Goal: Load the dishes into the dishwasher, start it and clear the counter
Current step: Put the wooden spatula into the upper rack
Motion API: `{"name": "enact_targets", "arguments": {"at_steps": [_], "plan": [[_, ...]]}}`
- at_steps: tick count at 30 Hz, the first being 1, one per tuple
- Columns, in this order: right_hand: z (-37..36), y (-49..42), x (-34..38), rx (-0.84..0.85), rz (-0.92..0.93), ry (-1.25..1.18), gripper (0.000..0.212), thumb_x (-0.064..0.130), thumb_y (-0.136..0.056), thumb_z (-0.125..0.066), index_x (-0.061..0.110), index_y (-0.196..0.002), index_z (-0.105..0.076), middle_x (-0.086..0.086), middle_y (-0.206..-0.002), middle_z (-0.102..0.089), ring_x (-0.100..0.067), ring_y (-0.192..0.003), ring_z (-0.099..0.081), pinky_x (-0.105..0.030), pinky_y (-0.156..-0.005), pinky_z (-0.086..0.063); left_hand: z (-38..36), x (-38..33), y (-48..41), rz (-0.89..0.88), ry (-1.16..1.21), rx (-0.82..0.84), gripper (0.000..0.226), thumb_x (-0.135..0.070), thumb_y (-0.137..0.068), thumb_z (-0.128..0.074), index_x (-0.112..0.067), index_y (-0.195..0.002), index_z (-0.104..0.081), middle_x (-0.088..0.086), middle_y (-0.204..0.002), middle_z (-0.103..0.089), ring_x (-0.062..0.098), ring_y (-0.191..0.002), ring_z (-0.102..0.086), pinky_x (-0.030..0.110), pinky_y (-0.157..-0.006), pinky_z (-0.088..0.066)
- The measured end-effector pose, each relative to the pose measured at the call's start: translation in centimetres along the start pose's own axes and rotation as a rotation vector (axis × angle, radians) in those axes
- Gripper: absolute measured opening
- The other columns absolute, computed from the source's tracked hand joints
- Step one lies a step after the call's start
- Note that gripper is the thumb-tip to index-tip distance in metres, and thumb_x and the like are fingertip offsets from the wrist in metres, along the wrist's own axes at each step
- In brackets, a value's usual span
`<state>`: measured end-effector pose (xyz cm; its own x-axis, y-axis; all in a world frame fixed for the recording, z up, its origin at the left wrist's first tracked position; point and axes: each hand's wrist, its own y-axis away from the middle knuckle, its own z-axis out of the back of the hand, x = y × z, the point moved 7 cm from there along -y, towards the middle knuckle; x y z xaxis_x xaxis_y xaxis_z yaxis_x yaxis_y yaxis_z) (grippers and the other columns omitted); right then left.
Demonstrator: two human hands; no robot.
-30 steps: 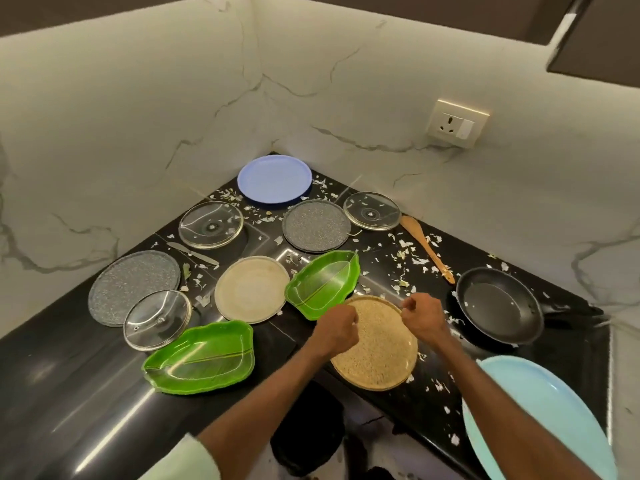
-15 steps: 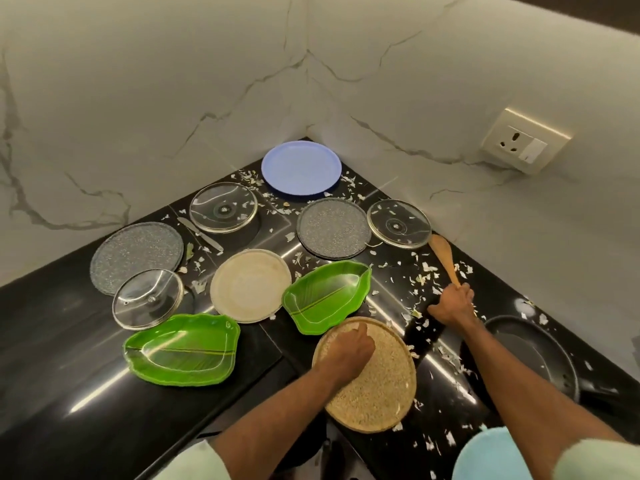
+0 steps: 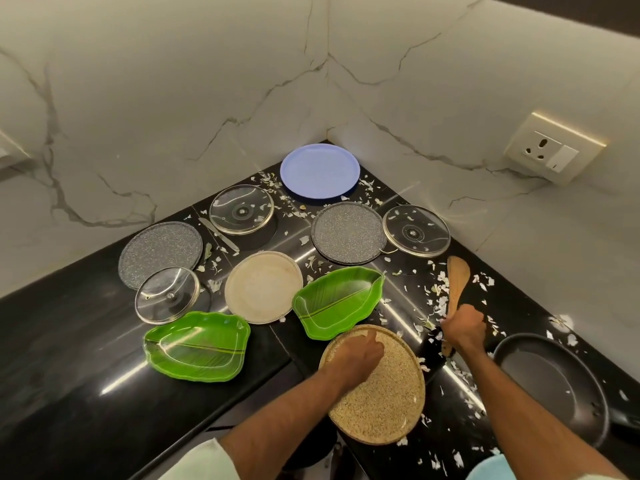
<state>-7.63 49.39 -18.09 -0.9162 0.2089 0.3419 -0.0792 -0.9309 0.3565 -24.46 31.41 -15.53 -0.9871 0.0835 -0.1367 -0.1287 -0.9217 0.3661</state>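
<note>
A round tan speckled plate [image 3: 384, 407] lies at the counter's front edge, and my left hand [image 3: 360, 355] rests on its far rim with fingers curled over it. My right hand [image 3: 462, 327] grips the handle of a wooden spatula [image 3: 457, 278], whose blade points away toward the wall. Two green leaf-shaped trays [image 3: 337, 303] [image 3: 197, 346], a cream plate [image 3: 263, 287], a blue plate [image 3: 320, 170], two grey speckled plates [image 3: 348, 233] [image 3: 159, 249] and three glass lids [image 3: 241, 209] [image 3: 415, 231] [image 3: 167, 294] lie spread over the black counter [image 3: 69, 358].
A black frying pan [image 3: 550, 386] sits at the right, with a light blue plate [image 3: 491, 469] at the bottom edge. A knife [image 3: 219, 234] lies beside the far glass lid. White food scraps litter the counter's right half. A wall socket [image 3: 550, 150] is on the marble wall.
My right hand left the tan plate, reached right to the wooden spatula and closed round its handle. My left hand stayed on the tan plate. The view shifted left and down.
</note>
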Motion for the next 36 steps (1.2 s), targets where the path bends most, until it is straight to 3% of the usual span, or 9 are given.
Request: {"name": "enact_targets", "arguments": {"at_steps": [11,15,18,20,23,28,31,34,36], "plan": [[-1.6,2.3,-0.7,0.149,-0.094,-0.232,0.024,0.021,-0.088,-0.075,0.004,-0.072,-0.066,-0.014,-0.080,-0.069,-0.027,-0.072,-0.065,-0.043,-0.070,-0.058,-2.8,-0.8,-0.5,-0.095,-0.157,0.133,0.031,-0.003,-0.101,-0.044,0.000,-0.130,-0.054,0.026,-0.138,-0.049,0.036,-0.129,-0.053,0.047,-0.084,-0.056],[-1.1,5.2,-1.2,0.157,-0.112,-0.467,0.015,0.018,-0.088,-0.076,0.005,-0.081,-0.076,-0.011,-0.078,-0.073,-0.021,-0.069,-0.067,-0.039,-0.064,-0.058,-1.3,-0.9,0.2,-0.099,-0.094,0.086,0.032,-0.011,-0.105,-0.037,-0.002,-0.130,-0.054,0.023,-0.129,-0.055,0.036,-0.129,-0.050,0.036,-0.090,-0.050],[-0.8,8.8,-2.4,0.112,-0.144,-0.696,0.009,0.010,-0.087,-0.076,0.004,-0.092,-0.077,-0.013,-0.084,-0.074,-0.027,-0.076,-0.069,-0.048,-0.076,-0.062,-1.9,-1.2,-0.3,-0.214,-0.136,0.033,0.036,-0.012,-0.106,-0.033,-0.002,-0.135,-0.052,0.022,-0.132,-0.053,0.037,-0.133,-0.047,0.033,-0.097,-0.047],[-0.2,12.2,-3.5,0.088,-0.171,-0.806,0.012,0.004,-0.090,-0.070,0.001,-0.101,-0.073,-0.012,-0.084,-0.072,-0.025,-0.074,-0.067,-0.043,-0.072,-0.060,-2.1,-1.1,-0.2,-0.257,-0.151,0.060,0.037,-0.006,-0.105,-0.033,0.000,-0.139,-0.047,0.024,-0.146,-0.044,0.038,-0.143,-0.036,0.044,-0.113,-0.036],[0.1,17.8,-5.1,0.095,-0.223,-0.972,0.011,-0.001,-0.095,-0.062,0.005,-0.101,-0.067,-0.012,-0.076,-0.068,-0.020,-0.065,-0.065,-0.031,-0.057,-0.057,-1.8,-0.8,0.2,-0.255,-0.169,0.073,0.037,-0.008,-0.104,-0.037,-0.002,-0.139,-0.046,0.021,-0.146,-0.045,0.035,-0.142,-0.037,0.043,-0.112,-0.034],[-1.0,25.3,-9.6,-0.101,-0.383,-0.902,0.017,0.007,-0.093,-0.058,0.000,-0.095,-0.073,-0.010,-0.067,-0.062,-0.016,-0.053,-0.054,-0.025,-0.046,-0.042,-2.0,-1.7,4.3,-0.275,-0.067,0.097,0.048,-0.012,-0.098,-0.050,-0.004,-0.144,-0.040,0.018,-0.149,-0.039,0.035,-0.140,-0.037,0.046,-0.106,-0.035],[-1.5,29.8,-11.6,-0.208,-0.451,-0.866,0.020,0.018,-0.092,-0.062,0.005,-0.084,-0.076,-0.008,-0.065,-0.066,-0.016,-0.054,-0.057,-0.026,-0.046,-0.044,-2.1,-4.3,7.3,-0.329,-0.025,0.040,0.043,-0.010,-0.091,-0.055,-0.005,-0.132,-0.047,0.018,-0.137,-0.045,0.039,-0.122,-0.048,0.046,-0.088,-0.043],[-2.3,33.3,-13.4,-0.317,-0.417,-0.802,0.017,0.026,-0.089,-0.071,0.011,-0.084,-0.078,-0.006,-0.070,-0.071,-0.020,-0.062,-0.063,-0.036,-0.060,-0.055,-2.5,-7.9,9.8,-0.434,-0.005,0.021,0.033,-0.011,-0.090,-0.055,-0.007,-0.123,-0.052,0.017,-0.128,-0.051,0.037,-0.115,-0.052,0.046,-0.084,-0.045],[-2.1,35.7,-14.8,-0.404,-0.396,-0.741,0.017,0.028,-0.087,-0.076,0.011,-0.090,-0.079,-0.004,-0.077,-0.074,-0.020,-0.071,-0.067,-0.029,-0.067,-0.054,-2.4,-10.6,11.0,-0.498,0.029,0.010,0.027,-0.011,-0.091,-0.054,-0.007,-0.118,-0.054,0.015,-0.125,-0.054,0.035,-0.113,-0.054,0.045,-0.086,-0.046]]}}
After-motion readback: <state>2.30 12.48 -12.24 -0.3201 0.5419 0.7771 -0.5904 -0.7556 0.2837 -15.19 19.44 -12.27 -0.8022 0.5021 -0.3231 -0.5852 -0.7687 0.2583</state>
